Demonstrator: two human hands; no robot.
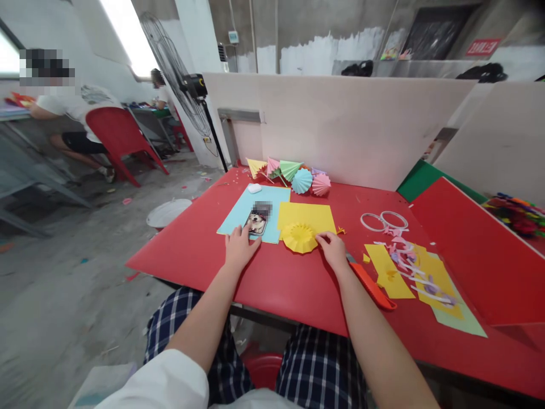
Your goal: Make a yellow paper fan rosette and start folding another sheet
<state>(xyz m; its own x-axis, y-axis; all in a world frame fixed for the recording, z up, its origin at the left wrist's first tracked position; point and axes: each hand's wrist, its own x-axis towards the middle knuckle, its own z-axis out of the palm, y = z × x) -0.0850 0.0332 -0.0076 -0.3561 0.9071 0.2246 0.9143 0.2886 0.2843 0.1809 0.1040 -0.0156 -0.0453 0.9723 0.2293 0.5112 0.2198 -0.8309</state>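
Note:
My left hand [240,247] rests on the lower edge of a phone [258,223], fingers apart and holding nothing. The phone lies on a light-blue paper sheet [236,213]. With thumb and finger, my right hand [334,250] pinches the right edge of a round, pleated yellow paper umbrella top [299,237]. That piece overlaps a flat yellow paper sheet [313,213]. Beside my right wrist lies an orange-handled utility knife [372,284].
Several folded paper umbrellas [302,180] stand at the table's back edge. To the right are two tape rolls [394,220], yellow paper strips [389,272] and pink and white scraps. A red board [481,250] leans further right. A fan [196,85] and a seated person [80,108] are at left.

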